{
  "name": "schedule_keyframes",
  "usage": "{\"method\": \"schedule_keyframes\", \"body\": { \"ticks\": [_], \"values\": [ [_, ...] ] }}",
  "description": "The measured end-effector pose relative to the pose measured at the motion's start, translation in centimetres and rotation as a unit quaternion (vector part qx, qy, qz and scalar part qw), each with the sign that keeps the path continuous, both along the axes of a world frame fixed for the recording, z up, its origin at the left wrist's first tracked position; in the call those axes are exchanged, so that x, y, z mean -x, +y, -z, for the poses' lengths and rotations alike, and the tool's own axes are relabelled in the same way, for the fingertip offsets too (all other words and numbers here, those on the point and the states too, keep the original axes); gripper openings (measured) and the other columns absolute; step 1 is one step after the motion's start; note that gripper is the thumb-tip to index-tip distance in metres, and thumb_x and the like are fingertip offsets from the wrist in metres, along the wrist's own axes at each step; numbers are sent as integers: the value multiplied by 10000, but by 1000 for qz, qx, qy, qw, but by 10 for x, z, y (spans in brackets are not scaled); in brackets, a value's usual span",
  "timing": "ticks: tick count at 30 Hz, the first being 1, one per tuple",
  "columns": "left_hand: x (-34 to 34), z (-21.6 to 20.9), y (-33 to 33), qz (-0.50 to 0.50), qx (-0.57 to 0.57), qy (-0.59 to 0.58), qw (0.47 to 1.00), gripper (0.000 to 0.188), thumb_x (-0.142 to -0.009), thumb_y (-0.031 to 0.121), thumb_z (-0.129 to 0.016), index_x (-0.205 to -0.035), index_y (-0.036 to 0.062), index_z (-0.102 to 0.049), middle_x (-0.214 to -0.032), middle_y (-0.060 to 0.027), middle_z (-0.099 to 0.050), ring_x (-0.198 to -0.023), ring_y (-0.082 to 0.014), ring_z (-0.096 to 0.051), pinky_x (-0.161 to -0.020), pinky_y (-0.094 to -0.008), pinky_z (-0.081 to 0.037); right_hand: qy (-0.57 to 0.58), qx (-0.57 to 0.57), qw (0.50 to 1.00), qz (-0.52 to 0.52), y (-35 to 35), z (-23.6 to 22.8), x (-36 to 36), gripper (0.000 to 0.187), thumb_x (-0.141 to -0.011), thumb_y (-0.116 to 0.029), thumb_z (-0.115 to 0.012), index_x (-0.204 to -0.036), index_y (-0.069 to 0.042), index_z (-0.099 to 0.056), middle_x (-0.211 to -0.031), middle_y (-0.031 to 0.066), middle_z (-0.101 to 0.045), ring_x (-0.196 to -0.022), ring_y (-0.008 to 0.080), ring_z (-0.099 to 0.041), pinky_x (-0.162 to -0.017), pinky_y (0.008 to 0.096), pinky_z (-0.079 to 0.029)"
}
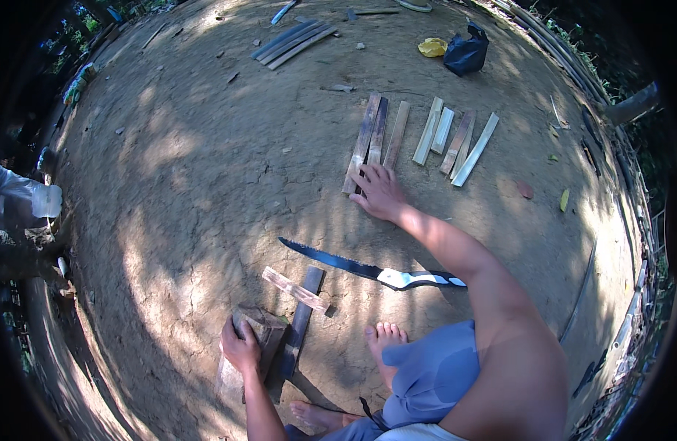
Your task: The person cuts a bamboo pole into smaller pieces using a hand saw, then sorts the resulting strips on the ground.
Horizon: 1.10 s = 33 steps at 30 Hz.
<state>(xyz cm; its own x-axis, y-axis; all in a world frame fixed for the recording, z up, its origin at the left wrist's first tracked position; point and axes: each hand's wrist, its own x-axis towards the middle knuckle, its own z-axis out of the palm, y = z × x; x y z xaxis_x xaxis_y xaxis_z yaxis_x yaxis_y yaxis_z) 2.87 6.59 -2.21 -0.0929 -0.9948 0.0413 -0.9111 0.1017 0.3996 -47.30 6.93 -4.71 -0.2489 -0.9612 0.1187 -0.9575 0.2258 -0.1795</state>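
Note:
My left hand (240, 345) rests on a thick wooden block (268, 328), its fingers spread over the top. Beside the block, a dark bamboo strip (300, 323) lies on the ground, with a shorter pale brown strip (296, 289) crossing it. Farther out, my right hand (379, 192) lies with fingers apart over the near end of a brown bamboo piece (363, 136). A darker piece (379, 128) is right alongside, partly under the fingers. Between my hands is a saw (338, 262) with a dark curved blade and a black and white handle, touched by neither hand.
To the right of my right hand lie several cut strips (426, 132), pale and brown. Longer slats (294, 44) lie at the far side, a black plastic bag (466, 50) and a yellow wrapper (432, 48) at far right. My bare foot (386, 345) stands near the saw.

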Motion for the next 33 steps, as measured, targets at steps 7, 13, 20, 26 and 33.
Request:
{"method": "schedule_keyframes", "body": {
  "ticks": [7,13,20,26,33],
  "values": [
    [1,0,-1,-10,-5,-4,1000,485,-975,369,-603,-1299,10,-642,-1253,-208,-674,-1152,-390,-639,-1007,-440,-473,3,12,999,44,-10,-3,-9,613,-907,-527,-679,-1407,-187,-580,-1456,168,-450,-1408,343,-339,-1137,528,-250],
    [1,-1,0,-17,-12,7,1000,478,-969,363,-607,-1299,19,-645,-1248,-204,-679,-1150,-378,-643,-1010,-440,-472,11,-4,999,45,-19,8,-12,623,-882,-515,-713,-1408,-208,-581,-1474,159,-428,-1420,351,-321,-1132,551,-248],
    [4,-7,-1,-22,-6,7,1000,475,-968,370,-605,-1295,29,-651,-1239,-200,-685,-1132,-368,-652,-999,-437,-472,-25,5,998,63,-17,7,-8,640,-881,-505,-717,-1404,-165,-575,-1525,142,-386,-1458,341,-277,-1156,551,-231],
    [5,-9,0,-21,-1,7,1000,458,-961,354,-612,-1286,34,-654,-1224,-192,-689,-1120,-369,-655,-988,-435,-478,2,-24,998,51,-16,-7,-10,690,-893,-550,-687,-1412,-125,-523,-1563,143,-348,-1490,350,-240,-1185,540,-219],
    [3,-2,1,-11,3,14,1000,454,-962,353,-609,-1283,36,-654,-1218,-188,-687,-1117,-377,-652,-981,-442,-482,-43,78,991,98,-8,3,9,712,-908,-545,-673,-1429,-101,-474,-1560,162,-347,-1491,353,-239,-1199,538,-200]
  ]
}}
